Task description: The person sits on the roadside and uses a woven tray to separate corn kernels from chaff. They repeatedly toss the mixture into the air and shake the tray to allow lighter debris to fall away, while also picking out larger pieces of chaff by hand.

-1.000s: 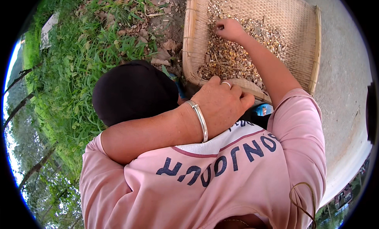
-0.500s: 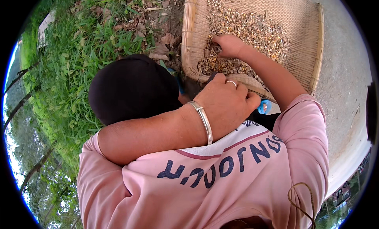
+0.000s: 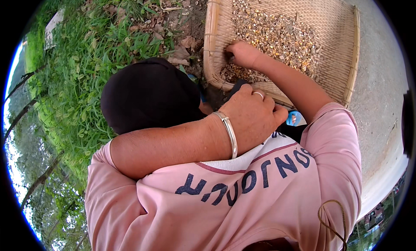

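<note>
Right hand [image 3: 243, 55] was at the near-left edge of the kernels [image 3: 277, 38] in the woven tray [image 3: 337, 38]; left hand [image 3: 251, 116] by its near rim. Fingers [image 3: 234, 46] curled, grip couldn't be told on either.

Right hand [image 3: 245, 55] in tray [image 3: 342, 30], by left wall. Grains [image 3: 284, 38] in tray — right of right hand, also beyond and nearer. Left hand [image 3: 250, 116] behind right, near tray's close rim; foot [image 3: 293, 118] just right of it. Leaves [image 3: 187, 43] left of right hand, outside tray — grass [image 3: 86, 69] farther left. Pavement [image 3: 383, 86] right of both hands.
</note>
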### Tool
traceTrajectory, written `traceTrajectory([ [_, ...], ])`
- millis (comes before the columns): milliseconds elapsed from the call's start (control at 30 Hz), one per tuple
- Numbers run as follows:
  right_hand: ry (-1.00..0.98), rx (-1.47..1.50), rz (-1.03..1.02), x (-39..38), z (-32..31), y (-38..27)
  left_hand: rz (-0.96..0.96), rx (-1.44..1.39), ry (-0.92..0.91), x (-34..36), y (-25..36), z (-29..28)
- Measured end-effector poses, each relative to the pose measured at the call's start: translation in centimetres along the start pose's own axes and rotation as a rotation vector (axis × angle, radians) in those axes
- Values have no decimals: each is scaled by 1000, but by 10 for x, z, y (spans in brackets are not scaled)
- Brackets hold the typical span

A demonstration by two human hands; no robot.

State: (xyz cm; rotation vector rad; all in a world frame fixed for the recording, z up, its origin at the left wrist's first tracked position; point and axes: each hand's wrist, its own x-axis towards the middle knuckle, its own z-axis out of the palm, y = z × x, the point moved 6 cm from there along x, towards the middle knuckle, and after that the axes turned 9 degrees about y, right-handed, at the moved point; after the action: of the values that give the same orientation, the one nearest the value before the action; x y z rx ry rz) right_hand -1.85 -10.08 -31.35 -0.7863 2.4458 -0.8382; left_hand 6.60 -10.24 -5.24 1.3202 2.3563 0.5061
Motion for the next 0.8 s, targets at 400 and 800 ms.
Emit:
traceTrajectory([
  [400, 72, -62, 30, -14, -3, -7, 27, -20, 8, 2, 2, 1],
  [800, -4, -167, 33, -6, -2, -8, 38, 40, -2, 0, 2, 4],
])
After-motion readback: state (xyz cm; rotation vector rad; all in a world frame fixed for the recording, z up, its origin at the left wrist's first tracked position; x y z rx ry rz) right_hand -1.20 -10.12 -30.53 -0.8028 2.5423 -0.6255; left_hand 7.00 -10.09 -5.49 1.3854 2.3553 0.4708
